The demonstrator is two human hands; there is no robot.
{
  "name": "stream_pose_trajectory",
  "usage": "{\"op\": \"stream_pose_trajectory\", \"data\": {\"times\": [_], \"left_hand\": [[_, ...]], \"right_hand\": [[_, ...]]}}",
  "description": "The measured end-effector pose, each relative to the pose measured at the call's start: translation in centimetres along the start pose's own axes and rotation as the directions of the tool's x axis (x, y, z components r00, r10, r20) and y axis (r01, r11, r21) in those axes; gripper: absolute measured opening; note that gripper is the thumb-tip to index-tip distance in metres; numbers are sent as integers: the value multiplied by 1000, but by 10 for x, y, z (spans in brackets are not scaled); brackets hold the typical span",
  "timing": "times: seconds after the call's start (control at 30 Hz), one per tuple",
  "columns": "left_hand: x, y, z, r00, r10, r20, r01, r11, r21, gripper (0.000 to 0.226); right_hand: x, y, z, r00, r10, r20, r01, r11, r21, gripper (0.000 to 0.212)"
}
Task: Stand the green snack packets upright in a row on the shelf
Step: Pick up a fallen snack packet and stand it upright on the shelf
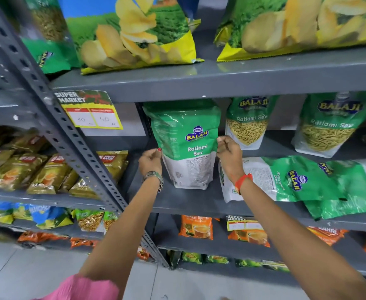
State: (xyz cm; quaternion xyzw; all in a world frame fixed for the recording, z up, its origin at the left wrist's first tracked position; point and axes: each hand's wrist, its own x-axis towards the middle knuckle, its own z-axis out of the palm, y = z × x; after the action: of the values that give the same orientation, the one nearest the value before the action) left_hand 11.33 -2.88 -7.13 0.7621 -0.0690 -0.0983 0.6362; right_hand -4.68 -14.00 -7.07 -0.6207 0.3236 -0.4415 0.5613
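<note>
**Both hands steady a green packet on the middle shelf**

The grey shelf (199, 204) carries several green snack packets. Two lying packets (296, 180) rest flat at the right, overlapping, near the front edge. Two standing packets (327, 124) are upright at the back right, well apart from each other. The held packet (186, 146) stands upright at the left end, its back facing out, its base on the shelf.

The left hand (150, 161) pinches the packet's left edge, its grip closed on the wrapper between thumb and fingers. The right hand (229, 154) grips the right edge in the same way, fingers curled onto the packet. The packet sits directly between the two hands.
</note>
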Motion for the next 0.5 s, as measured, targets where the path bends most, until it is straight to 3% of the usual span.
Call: {"op": "stream_pose_trajectory", "data": {"times": [0.1, 0.17, 0.23, 0.3, 0.37, 0.5], "left_hand": [[-26, 6, -4, 958, 243, -152, -243, 970, 24, 12], [-55, 2, -5, 888, 452, -85, -455, 891, -13, 9], [-81, -9, -7, 815, 570, 102, -575, 817, 34, 18], [-95, -23, -8, 722, 644, 253, -688, 709, 158, 41], [-101, -33, -7, 664, 680, 312, -748, 620, 239, 68], [-98, -40, -4, 701, 649, 296, -710, 673, 207, 83]], "right_hand": [[-3, -2, -5, 998, 54, 33, -57, 995, 83, 33], [-5, -4, -7, 991, 110, 76, -117, 987, 107, 37], [-8, -3, -10, 983, 136, 125, -146, 987, 73, 40], [-11, -3, -11, 979, 106, 174, -109, 994, 10, 47], [-15, -2, -10, 964, 80, 253, -90, 996, 28, 53], [-23, 0, 0, 944, 62, 325, -38, 996, -80, 61]]}}
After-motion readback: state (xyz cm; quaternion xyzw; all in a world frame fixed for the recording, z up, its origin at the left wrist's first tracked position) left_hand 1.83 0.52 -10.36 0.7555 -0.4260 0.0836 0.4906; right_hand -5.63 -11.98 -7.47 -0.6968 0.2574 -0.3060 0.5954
